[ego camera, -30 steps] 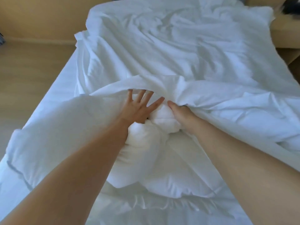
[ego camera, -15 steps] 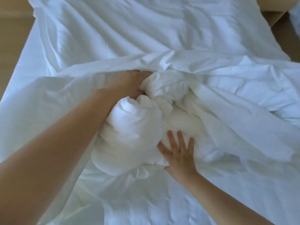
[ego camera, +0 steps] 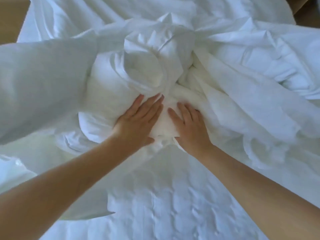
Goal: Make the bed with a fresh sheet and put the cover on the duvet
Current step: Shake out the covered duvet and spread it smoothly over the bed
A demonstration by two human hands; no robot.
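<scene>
A white duvet (ego camera: 110, 87) lies bunched in a rolled lump at the middle of the bed. The thin white cover (ego camera: 245, 94) is gathered and twisted around its top and spreads away to the right. My left hand (ego camera: 138, 120) lies flat on the near side of the lump with straight fingers. My right hand (ego camera: 188, 123) presses the fabric just beside it, fingers also straight, a fold of white cloth between the two hands. Below my arms the quilted white bed surface (ego camera: 173, 201) is bare.
More crumpled white cover spreads over the far half of the bed (ego camera: 121, 13). Tan floor (ego camera: 10, 23) shows at the top left, and a wooden piece of furniture (ego camera: 304, 7) at the top right corner.
My left hand has come out from the top of the lump and now lies flat on its near side beside my right hand. The bundle sits higher and more gathered.
</scene>
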